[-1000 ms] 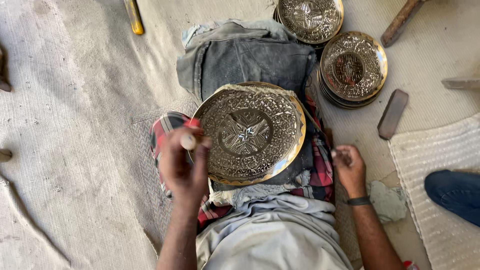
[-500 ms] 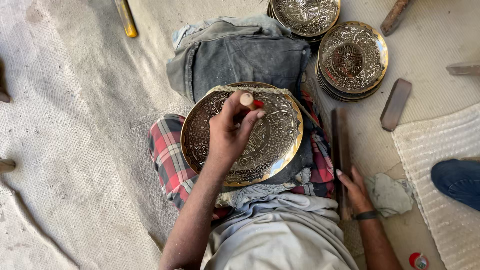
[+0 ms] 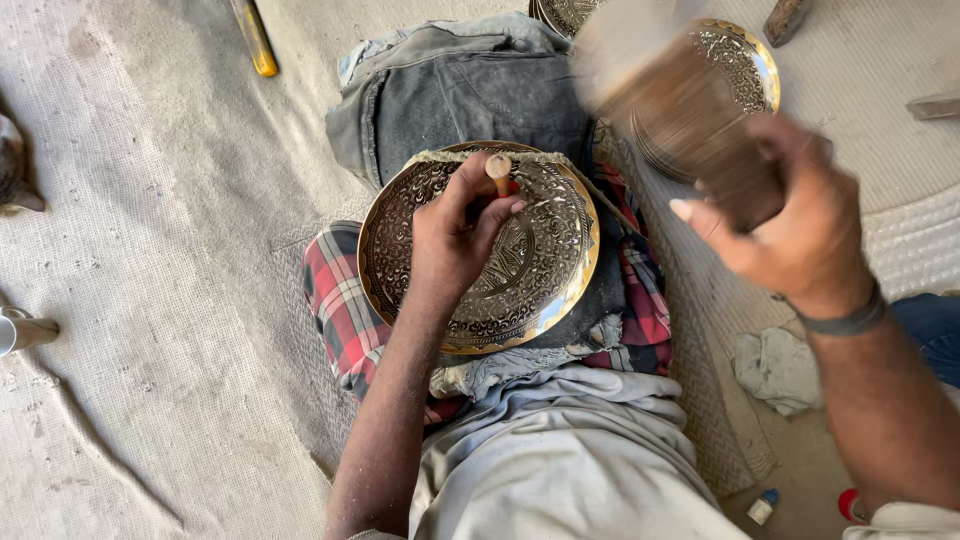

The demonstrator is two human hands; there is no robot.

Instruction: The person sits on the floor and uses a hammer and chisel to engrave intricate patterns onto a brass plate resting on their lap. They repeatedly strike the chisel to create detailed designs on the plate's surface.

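Two hands at work: left hand [image 3: 455, 235] pinches a small punch [image 3: 498, 172] upright on an engraved brass plate [image 3: 540, 270]; right hand [image 3: 790, 225] grips a raised, blurred mallet [image 3: 670, 90].

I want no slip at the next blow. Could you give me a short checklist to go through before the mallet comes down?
1. Left hand grips the punch: ok.
2. Punch tip sits on the plate: cannot tell, fingers hide it.
3. Plate rests on the cloth pad on the lap: ok.
4. Right hand holds the mallet firmly: ok.
5. Mallet lined up over the punch: cannot tell, it is blurred.
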